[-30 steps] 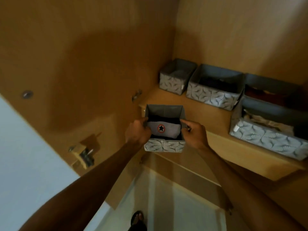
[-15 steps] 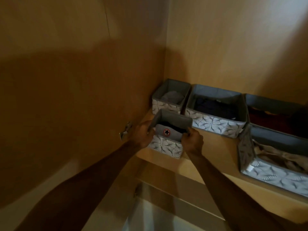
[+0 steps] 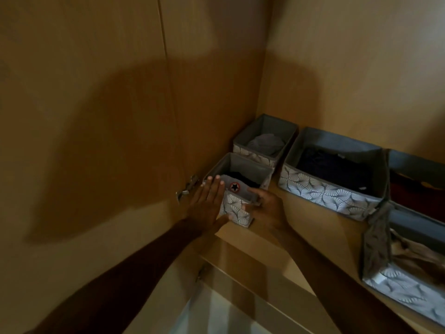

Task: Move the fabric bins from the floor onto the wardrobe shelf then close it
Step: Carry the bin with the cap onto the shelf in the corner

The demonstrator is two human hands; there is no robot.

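Note:
A small grey fabric bin [image 3: 237, 208] with a leaf pattern stands on the wardrobe shelf [image 3: 310, 220], close to the left wall. It holds folded clothes, one with a star badge. My left hand [image 3: 207, 203] lies flat with straight fingers against the bin's left side. My right hand [image 3: 265, 208] holds the bin's front right corner, thumb on the patterned front.
Behind it sits another small bin [image 3: 265, 145]. A wide bin [image 3: 334, 174] of dark clothes stands to the right, then a bin [image 3: 419, 186] with red cloth and a near bin [image 3: 404, 268] at the right edge. The open door [image 3: 96, 141] with a hinge [image 3: 189, 189] is on the left.
The bin has gone from the shelf's front edge deeper onto the shelf toward the left wall. My left hand has let go and now lies flat against its side.

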